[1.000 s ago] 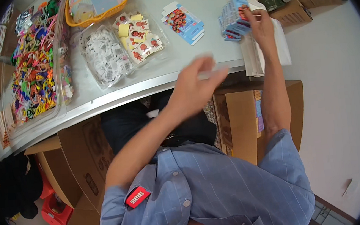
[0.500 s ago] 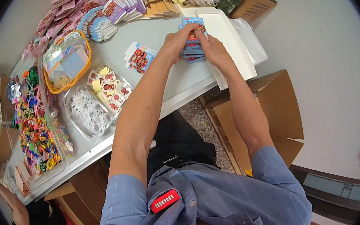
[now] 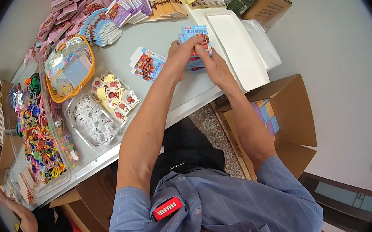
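Observation:
Near the table's right end, a stack of small blue printed boxes is held between my two hands. My left hand wraps its left side, with the thumb lying over the top box. From the right, my right hand closes on the same stack, its thumb on the front face. Most of the lower boxes are covered by my fingers. A single blue printed box with open flaps lies flat to the left of my left forearm. Just right of my hands lies a shallow white tray.
Fanned blue cards and purple packets lie at the back. A yellow basket, a clear tray of stickers and a bin of colourful bands stand left. An open carton is below right; another person's arm shows lower left.
My hands and the stack have shifted left, off the white tray's edge. The stack's top face is turned more toward me. Boxes inside the lower right carton now show.

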`<control>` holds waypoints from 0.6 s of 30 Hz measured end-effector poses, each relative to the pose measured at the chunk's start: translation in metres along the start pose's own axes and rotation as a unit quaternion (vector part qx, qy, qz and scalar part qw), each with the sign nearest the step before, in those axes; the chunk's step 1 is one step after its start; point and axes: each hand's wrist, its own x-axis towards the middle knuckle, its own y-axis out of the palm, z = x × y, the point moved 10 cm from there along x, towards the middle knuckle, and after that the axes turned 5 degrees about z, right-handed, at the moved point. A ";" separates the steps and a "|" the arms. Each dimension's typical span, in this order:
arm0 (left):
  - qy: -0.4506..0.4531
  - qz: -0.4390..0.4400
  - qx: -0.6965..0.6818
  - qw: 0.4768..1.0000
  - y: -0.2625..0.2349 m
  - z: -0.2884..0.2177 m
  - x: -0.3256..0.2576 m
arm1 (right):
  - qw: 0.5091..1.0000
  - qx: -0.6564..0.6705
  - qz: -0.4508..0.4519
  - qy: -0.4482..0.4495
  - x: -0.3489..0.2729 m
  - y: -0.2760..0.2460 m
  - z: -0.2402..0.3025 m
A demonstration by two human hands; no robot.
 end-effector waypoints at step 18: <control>0.295 0.080 0.331 0.893 0.022 0.015 -0.086 | 0.940 0.219 0.260 0.022 -0.056 0.028 -0.036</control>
